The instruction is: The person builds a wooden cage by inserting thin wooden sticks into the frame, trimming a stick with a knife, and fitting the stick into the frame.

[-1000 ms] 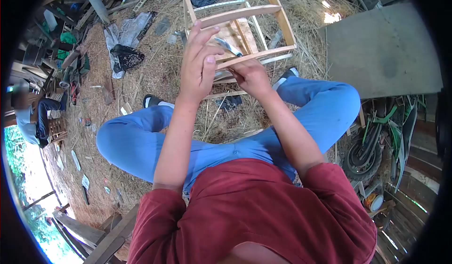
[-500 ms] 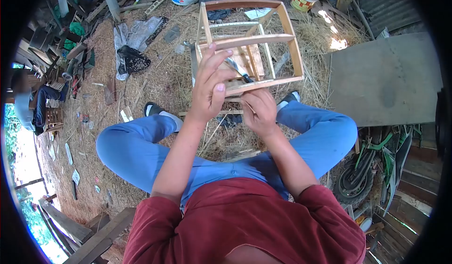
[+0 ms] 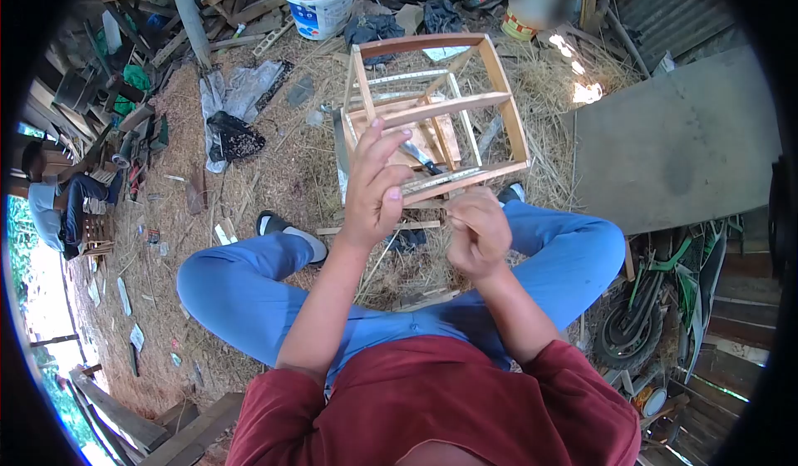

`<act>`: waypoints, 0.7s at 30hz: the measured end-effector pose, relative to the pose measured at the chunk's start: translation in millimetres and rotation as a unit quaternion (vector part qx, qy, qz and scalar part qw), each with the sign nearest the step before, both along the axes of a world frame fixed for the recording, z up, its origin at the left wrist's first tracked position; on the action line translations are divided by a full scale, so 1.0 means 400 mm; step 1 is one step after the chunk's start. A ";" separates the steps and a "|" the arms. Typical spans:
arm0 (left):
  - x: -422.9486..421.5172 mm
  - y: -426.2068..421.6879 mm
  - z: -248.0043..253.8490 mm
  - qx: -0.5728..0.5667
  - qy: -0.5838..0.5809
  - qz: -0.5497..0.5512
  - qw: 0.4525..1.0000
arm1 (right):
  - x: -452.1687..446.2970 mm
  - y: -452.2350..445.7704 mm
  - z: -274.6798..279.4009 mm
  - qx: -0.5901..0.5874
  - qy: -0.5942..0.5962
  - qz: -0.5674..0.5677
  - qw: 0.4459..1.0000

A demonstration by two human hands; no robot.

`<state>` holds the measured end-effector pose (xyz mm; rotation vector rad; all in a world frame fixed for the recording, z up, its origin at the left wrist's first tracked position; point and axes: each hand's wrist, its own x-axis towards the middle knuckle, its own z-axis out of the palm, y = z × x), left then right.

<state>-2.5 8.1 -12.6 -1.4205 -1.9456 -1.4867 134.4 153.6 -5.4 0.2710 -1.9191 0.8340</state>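
A wooden frame [image 3: 505, 125] of slats, with tape-like marked strips along some of its edges, stands on the ground between my feet. My left hand [image 3: 374, 187] is at its near left corner, fingers spread and mostly straight, seemingly resting against the wood. Just below the near rail, my right hand [image 3: 480, 231] is closed with its fingertips pinched together; whatever may be between them is too small to make out. Inside the frame, behind the near rail, lies a hand tool [image 3: 430, 166] with a dark handle and a pale metal end.
Straw and shavings cover the ground. A large flat board [image 3: 677, 142] lies at the right, with a motorcycle [image 3: 640, 308] below it. A white bucket [image 3: 320, 9] and black plastic bags stand behind the frame. Another person [image 3: 54, 196] sits at the far left.
My right hand has moved slightly down and away from the near rail, still pinched. My left hand stays by the frame's corner. The whole view has shifted, with the frame lower in it.
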 end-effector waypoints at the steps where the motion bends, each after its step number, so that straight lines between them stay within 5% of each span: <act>1: 0.000 0.000 0.000 0.005 0.002 0.005 1.000 | 0.002 -0.002 0.017 -0.051 0.042 -0.001 0.998; 3: 0.006 -0.001 -0.004 -0.006 -0.019 -0.007 1.000 | 0.016 0.007 0.051 -0.027 0.045 0.000 0.999; 12: 0.029 0.003 0.010 -0.011 -0.002 0.001 1.000 | 0.057 0.089 0.143 -0.384 0.182 0.026 0.905; 15: 0.032 0.003 0.022 -0.023 0.003 0.014 1.000 | 0.044 0.108 0.117 -0.282 0.093 -0.092 0.951; 21: 0.036 -0.012 0.095 -0.107 0.041 0.082 0.990 | -0.019 0.112 0.039 -0.106 -0.036 -0.140 0.984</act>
